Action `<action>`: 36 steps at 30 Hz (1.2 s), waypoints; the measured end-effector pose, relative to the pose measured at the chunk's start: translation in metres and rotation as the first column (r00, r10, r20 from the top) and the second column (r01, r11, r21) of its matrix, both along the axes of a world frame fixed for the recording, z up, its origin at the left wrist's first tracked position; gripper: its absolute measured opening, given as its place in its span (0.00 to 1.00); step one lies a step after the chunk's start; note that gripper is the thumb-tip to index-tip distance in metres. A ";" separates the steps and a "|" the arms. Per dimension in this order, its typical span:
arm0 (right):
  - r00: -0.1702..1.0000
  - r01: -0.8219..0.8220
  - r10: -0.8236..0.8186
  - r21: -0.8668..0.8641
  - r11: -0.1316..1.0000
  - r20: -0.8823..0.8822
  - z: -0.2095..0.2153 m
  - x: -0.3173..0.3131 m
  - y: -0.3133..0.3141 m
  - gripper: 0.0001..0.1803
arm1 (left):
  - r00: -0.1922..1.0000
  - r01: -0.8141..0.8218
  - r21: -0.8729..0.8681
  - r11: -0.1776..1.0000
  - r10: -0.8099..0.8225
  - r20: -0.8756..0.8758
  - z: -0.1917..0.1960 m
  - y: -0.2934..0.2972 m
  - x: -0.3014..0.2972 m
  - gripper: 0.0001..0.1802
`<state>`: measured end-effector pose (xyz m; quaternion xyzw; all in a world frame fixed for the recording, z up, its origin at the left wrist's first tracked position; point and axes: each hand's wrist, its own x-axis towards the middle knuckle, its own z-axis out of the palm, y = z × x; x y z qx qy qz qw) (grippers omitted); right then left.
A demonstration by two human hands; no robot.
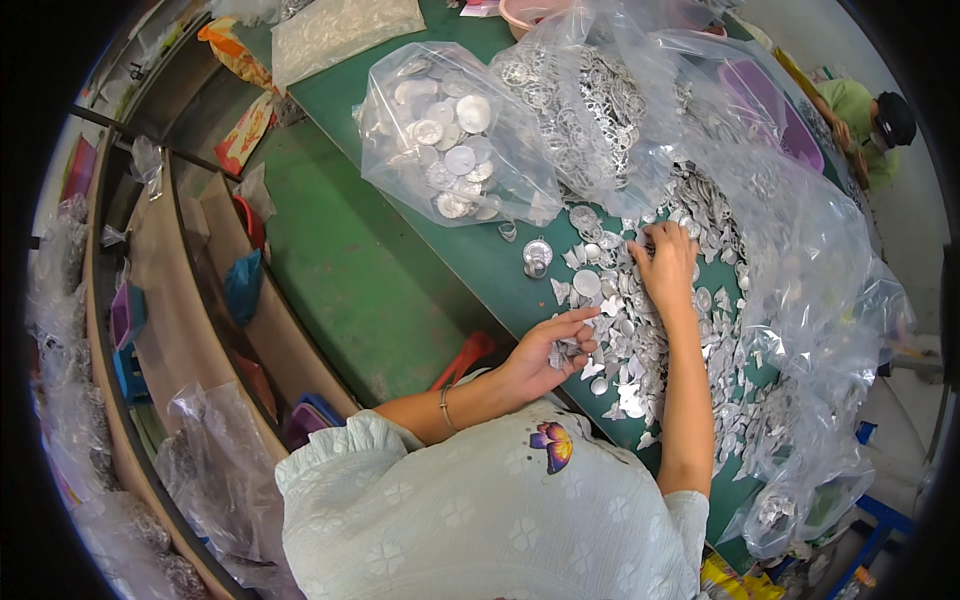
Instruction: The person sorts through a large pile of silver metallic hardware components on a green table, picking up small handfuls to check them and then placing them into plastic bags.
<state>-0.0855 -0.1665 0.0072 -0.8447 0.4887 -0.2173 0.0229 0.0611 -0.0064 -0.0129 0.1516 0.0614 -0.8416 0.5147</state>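
A spread of small silver metal pieces (625, 345), round discs and leaf-like or butterfly-like shapes among them, lies on the green tabletop (470, 265). At the left edge of the spread, my left hand (545, 355) has its fingers curled around several small silver pieces (565, 352) in the palm. My right hand (667, 265) reaches farther into the pile. Its fingers are bent down among the pieces, and whatever they grip is hidden. Just left of the pile sit a few round silver discs (537, 252).
Clear plastic bags hold silver discs (460, 150) and openwork pieces (580, 110) at the far side. A large plastic sheet (800, 300) covers more pieces on the right. A purple basket (770, 115) stands beyond. Shelving (190, 300) lines the left; another person (865, 130) is far right.
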 end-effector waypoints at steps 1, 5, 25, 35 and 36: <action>0.997 0.012 -0.010 0.019 1.000 -0.075 -0.002 0.003 -0.003 0.09 | 0.998 -0.002 0.020 1.000 0.001 0.063 0.007 0.000 -0.001 0.21; 0.996 0.085 -0.086 0.021 0.996 0.038 -0.004 -0.005 -0.012 0.07 | 0.987 -0.024 0.013 1.000 0.022 0.157 0.022 -0.001 -0.001 0.23; 0.992 -0.015 0.019 -0.032 0.999 0.122 0.002 -0.019 0.001 0.06 | 0.984 0.016 -0.031 0.999 -0.010 0.178 0.028 -0.008 -0.005 0.25; 1.000 0.019 -0.020 0.068 0.997 0.020 0.002 -0.025 0.000 0.07 | 0.997 0.058 -0.022 0.998 -0.057 0.042 0.005 -0.005 -0.006 0.25; 0.997 0.037 -0.044 0.118 0.992 0.061 0.003 -0.027 -0.001 0.06 | 0.996 0.067 -0.022 0.998 -0.065 0.058 0.007 -0.007 -0.006 0.25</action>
